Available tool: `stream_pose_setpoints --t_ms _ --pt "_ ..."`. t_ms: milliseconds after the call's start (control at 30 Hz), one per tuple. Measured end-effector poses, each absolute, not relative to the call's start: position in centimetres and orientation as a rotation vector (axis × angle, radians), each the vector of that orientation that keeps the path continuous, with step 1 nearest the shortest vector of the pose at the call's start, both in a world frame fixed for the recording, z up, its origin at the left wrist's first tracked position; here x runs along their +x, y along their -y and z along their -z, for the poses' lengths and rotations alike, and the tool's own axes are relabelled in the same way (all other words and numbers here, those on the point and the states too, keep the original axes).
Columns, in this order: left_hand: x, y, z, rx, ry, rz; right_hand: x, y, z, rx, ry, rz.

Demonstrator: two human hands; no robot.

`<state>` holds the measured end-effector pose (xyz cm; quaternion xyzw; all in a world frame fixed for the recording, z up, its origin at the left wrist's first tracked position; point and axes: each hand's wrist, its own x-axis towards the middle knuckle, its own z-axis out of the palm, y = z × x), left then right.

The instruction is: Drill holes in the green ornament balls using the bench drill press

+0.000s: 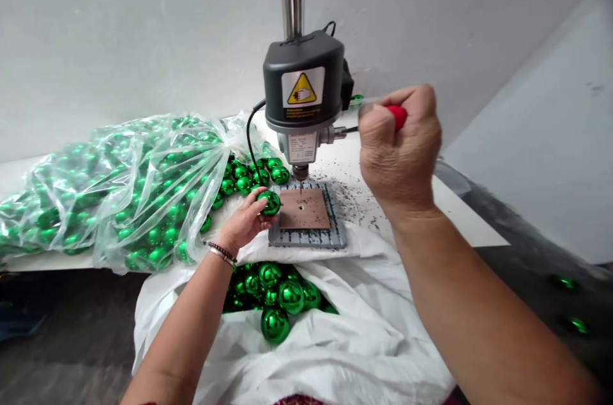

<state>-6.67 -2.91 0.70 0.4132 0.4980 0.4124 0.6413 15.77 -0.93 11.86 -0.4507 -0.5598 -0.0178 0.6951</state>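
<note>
Between its fingers and thumb, my left hand (pixel 249 216) grips a shiny green bauble (pixel 269 203) at the left edge of the drill press base (pixel 311 237). My right hand (pixel 400 143) is closed round the red knob (pixel 397 117) of the feed lever, to the right of the drill head (pixel 304 76). Below the chuck (pixel 301 171), a thin bit points down at a brown board (pixel 316 210) with a small hole in it. The bauble is to the left of the bit, apart from it.
A clear plastic bag (pixel 129 181) full of green baubles lies on the left of the white table (pixel 472 223). Loose baubles (pixel 243 183) sit beside its mouth. A white sack (pixel 354 335) with more baubles lies in front. Dark shavings surround the base. Two baubles are on the floor at right.
</note>
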Motion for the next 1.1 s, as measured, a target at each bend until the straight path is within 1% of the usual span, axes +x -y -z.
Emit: stream_pose_setpoints --t_ms 100,267,767,900,1100 --pt "-4.7 1.4 -0.7 0.994 -1.21 -0.867 15.9 0.9 -11.8 -1.028 1.262 0.064" --pt "-2.6 -0.3 -0.9 1.247 -1.405 -0.768 16.1 0.9 -11.7 -1.1 1.313 0.044" --pt "-0.9 -1.1 -1.4 1.747 -1.599 -0.548 16.0 1.2 -11.9 -1.149 1.324 -0.024" --pt "-0.5 -1.0 -1.1 1.718 -1.585 -0.575 16.0 1.2 -11.9 -1.131 1.313 -0.017" --pt "0.1 -0.7 -0.1 1.583 -1.514 -0.712 16.3 1.5 -11.3 -1.111 1.305 0.001"
